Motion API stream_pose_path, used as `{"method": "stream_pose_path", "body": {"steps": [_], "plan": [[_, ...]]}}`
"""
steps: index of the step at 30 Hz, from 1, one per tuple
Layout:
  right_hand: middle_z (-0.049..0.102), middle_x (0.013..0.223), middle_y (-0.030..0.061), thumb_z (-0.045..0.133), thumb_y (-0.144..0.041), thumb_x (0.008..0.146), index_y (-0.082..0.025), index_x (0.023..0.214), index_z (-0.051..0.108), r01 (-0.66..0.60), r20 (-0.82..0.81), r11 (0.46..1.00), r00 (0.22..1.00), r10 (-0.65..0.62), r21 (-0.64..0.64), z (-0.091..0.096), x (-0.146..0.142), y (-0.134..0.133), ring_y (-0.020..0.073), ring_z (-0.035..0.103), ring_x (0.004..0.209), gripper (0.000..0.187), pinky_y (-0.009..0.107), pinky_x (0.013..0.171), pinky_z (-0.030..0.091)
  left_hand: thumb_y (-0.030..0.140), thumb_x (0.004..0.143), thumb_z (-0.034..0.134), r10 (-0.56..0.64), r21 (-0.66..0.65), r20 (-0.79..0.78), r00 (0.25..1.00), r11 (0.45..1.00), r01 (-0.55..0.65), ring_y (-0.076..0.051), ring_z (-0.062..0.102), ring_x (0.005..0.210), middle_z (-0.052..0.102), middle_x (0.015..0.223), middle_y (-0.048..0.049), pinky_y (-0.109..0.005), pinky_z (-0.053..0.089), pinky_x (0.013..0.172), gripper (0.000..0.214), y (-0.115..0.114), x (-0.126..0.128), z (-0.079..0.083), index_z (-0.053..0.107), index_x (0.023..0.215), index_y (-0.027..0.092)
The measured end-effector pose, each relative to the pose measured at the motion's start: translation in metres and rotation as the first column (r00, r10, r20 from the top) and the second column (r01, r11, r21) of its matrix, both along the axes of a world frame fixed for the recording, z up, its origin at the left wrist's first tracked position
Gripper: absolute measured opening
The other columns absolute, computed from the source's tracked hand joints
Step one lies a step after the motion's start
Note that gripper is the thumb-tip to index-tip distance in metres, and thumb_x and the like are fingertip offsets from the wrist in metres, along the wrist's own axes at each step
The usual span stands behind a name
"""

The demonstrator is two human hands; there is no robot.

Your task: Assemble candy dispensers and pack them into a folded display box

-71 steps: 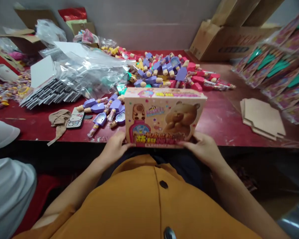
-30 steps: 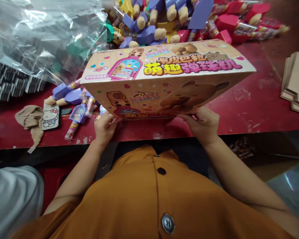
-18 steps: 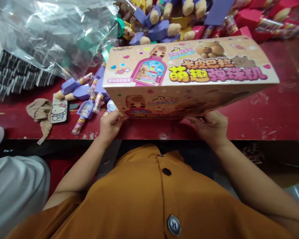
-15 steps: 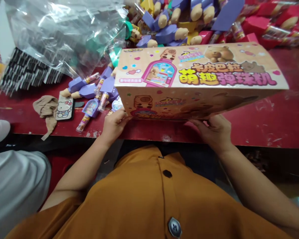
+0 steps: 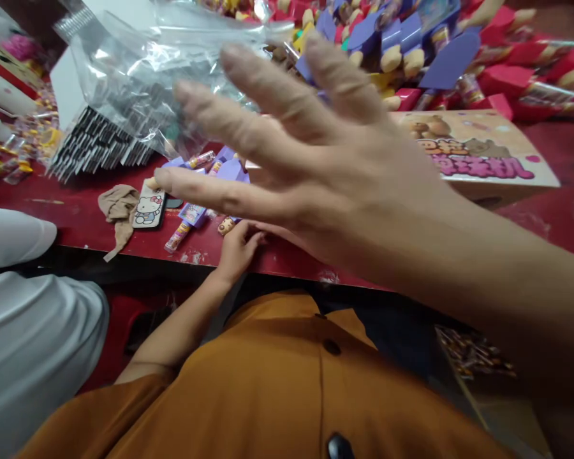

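Note:
My right hand [image 5: 344,185] is raised close to the camera, blurred, with its fingers spread and nothing in it. It hides most of the pink-and-beige toy box [image 5: 488,159] with bear pictures, which lies on the red table [image 5: 559,223]; only the box's right end shows. My left hand [image 5: 236,245] is at the table's near edge with its fingers curled at the box's near-left corner. Small purple toys [image 5: 196,210] lie just left of that hand.
Clear plastic bags [image 5: 138,83] cover a stack of grey cards [image 5: 95,146] at the left. A Hello Kitty phone case [image 5: 148,210] and a beige cloth [image 5: 117,207] lie near the edge. A heap of purple, red and yellow toys [image 5: 411,51] fills the back. Another person's white sleeve [image 5: 29,331] is at the left.
My right hand has let go of the box and risen towards the camera with open fingers. The box has come down flatter onto the table. The left hand stays at its corner.

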State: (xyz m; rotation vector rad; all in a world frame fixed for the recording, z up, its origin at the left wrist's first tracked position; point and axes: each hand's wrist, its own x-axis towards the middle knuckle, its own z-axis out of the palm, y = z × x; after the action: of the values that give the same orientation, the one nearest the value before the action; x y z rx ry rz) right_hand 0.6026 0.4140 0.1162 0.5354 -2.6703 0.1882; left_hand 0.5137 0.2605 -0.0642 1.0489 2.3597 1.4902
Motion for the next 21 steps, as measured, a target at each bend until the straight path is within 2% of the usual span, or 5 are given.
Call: {"method": "stream_pose_path", "body": {"steps": [4, 9, 12, 17, 21], "plan": [[0.032, 0.141, 0.0057, 0.045, -0.016, 0.087, -0.016, 0.117, 0.055, 0.0, 0.247, 0.991, 0.969, -0.034, 0.136, -0.015, -0.027, -0.005, 0.0333, 0.026, 0.129, 0.032, 0.051, 0.104, 0.025, 0.012, 0.078, 0.054, 0.072, 0.045, 0.063, 0.995, 0.996, -0.074, -0.014, 0.063, 0.082, 0.066, 0.093, -0.0047, -0.027, 0.052, 0.074, 0.008, 0.002, 0.013, -0.012, 0.049, 0.083, 0.017], [0.034, 0.14, 0.0015, 0.044, -0.01, 0.086, -0.022, 0.115, 0.055, 0.027, 0.196, 0.999, 0.98, -0.021, -0.027, -0.041, -0.039, -0.008, 0.0374, 0.02, 0.131, 0.033, 0.065, 0.102, 0.014, 0.01, 0.081, 0.048, 0.115, 0.101, -0.068, 0.991, 0.989, -0.108, -0.013, 0.063, 0.083, 0.065, 0.09, -0.0024, -0.026, 0.053, 0.073, 0.011, -0.009, 0.01, -0.014, 0.052, 0.086, 0.019], [0.036, 0.139, 0.0065, 0.045, -0.011, 0.085, -0.024, 0.121, 0.052, 0.078, 0.152, 0.996, 0.986, -0.072, -0.033, -0.04, -0.035, -0.015, 0.0372, 0.026, 0.129, 0.039, 0.063, 0.102, 0.02, 0.008, 0.083, 0.045, 0.162, 0.295, -0.168, 0.972, 0.949, -0.107, -0.016, 0.056, 0.103, 0.059, 0.108, -0.0046, -0.033, 0.05, 0.085, 0.019, -0.009, 0.0, 0.02, 0.052, 0.094, 0.022], [0.052, 0.125, 0.0029, 0.033, -0.02, 0.091, -0.015, 0.11, 0.058, -0.178, -0.2, 0.975, 0.968, 0.149, -0.133, -0.039, 0.008, 0.003, 0.0059, 0.042, 0.12, 0.032, 0.018, 0.103, 0.034, 0.022, 0.072, 0.06, 0.177, 0.475, -0.34, 0.923, 0.88, 0.006, -0.025, 0.045, 0.118, 0.053, 0.122, 0.0074, -0.043, 0.037, 0.102, 0.033, 0.023, -0.041, 0.101, 0.061, 0.101, 0.036], [0.064, 0.1, -0.0001, 0.041, -0.029, 0.087, -0.023, 0.088, 0.061, 0.302, -0.367, 0.845, 0.798, -0.477, -0.442, -0.065, 0.087, 0.08, 0.0077, 0.058, 0.096, 0.021, 0.021, 0.086, 0.048, 0.033, 0.068, 0.056, -0.071, 0.094, -0.028, 0.997, 0.993, 0.073, -0.025, 0.061, 0.098, 0.061, 0.105, 0.0249, -0.037, 0.053, 0.074, 0.046, 0.054, -0.075, 0.119, 0.051, 0.105, 0.06]]}}
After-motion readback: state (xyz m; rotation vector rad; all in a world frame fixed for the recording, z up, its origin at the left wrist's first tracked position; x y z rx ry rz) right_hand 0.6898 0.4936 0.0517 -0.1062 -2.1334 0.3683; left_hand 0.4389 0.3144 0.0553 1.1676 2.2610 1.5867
